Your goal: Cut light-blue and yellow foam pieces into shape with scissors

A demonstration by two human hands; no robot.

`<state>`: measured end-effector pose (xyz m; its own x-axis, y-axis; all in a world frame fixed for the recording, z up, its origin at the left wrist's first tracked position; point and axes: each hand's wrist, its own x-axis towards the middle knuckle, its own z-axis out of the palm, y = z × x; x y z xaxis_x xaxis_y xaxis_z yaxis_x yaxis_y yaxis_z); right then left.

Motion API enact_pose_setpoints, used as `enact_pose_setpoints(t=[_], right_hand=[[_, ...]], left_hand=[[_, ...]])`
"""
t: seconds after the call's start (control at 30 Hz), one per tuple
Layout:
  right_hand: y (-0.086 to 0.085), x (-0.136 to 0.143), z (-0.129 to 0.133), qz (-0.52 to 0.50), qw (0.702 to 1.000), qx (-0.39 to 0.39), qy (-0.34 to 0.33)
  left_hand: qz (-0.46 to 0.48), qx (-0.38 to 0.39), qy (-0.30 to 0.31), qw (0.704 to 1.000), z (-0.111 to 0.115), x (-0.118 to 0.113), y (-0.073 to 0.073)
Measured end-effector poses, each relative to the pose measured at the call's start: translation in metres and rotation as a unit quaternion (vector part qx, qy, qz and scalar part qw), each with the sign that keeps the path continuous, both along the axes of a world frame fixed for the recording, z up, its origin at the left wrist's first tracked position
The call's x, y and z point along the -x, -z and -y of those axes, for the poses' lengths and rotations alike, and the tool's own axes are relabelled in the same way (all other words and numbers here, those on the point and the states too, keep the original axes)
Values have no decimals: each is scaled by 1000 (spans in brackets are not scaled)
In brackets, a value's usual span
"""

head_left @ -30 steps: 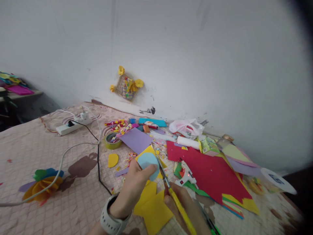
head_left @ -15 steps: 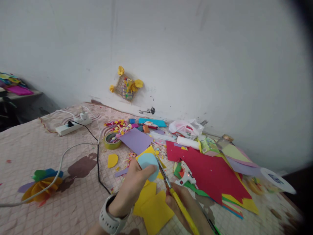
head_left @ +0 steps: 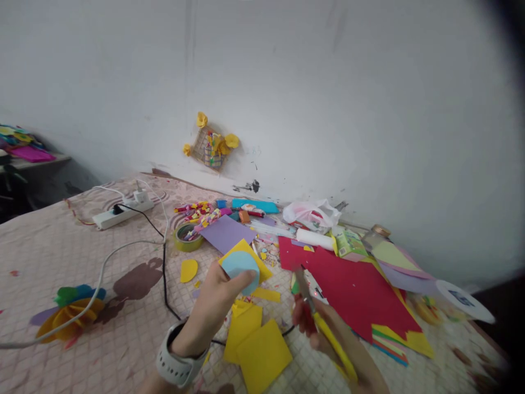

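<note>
Left grip (head_left: 217, 295): thumb pressed on top of a light-blue paper piece (head_left: 235, 262), pinching it together with a yellow sheet (head_left: 264, 270) that lies beneath it and juts out at the edges. Both are held above the middle of the worktop (head_left: 135, 355). A pale watch band (head_left: 176, 358) is worn on the left wrist.

Right grip (head_left: 336, 320): closed around yellow-handled scissors (head_left: 334, 342). The blades are blurred, point away from the person and stand apart from the blue piece; their opening cannot be told.

Obstructions: the right grip and scissors cover part of a white glue gun (head_left: 316, 289), whose small red light shows. A black cable (head_left: 164, 273) runs down to the left wrist, passes behind it and reappears near overlapping yellow squares (head_left: 264, 353) below the hands.

Near the held paper: a yellow strip (head_left: 267, 295) just beside it, a purple sheet (head_left: 227, 235) beyond it, and a rounded yellow cut-out (head_left: 188, 270) and tape roll (head_left: 187, 242) to the left.

Further right: a large red sheet (head_left: 356, 295), with a white roll (head_left: 315, 239), box (head_left: 348, 244) and plastic bag (head_left: 309, 212) towards the wall.

Far left: a white power strip (head_left: 123, 215), and a multicoloured paper flower (head_left: 69, 318) crossed by a pale cable (head_left: 106, 262).
</note>
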<state>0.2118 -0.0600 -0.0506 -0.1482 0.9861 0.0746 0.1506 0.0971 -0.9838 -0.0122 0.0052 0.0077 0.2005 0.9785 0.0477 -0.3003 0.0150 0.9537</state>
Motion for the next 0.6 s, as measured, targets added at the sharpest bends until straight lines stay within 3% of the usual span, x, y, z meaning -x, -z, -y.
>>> enact_pose_setpoints(t=[0.13,0.3,0.43,0.6], right_hand=[[1,6,-2,-81,992,-84,52],[2,25,4,-66,990,-25,118],[6,26,4,-55,988,-6,142],[9,26,1,-93,986,-11,137]], left_hand=[[-119,-43,118,985,7,-8,5],[-215,-134,247,935,18,-23,12],[-203,-169,279,923,19,-25,10],[-177,-131,277,935,19,-26,12]])
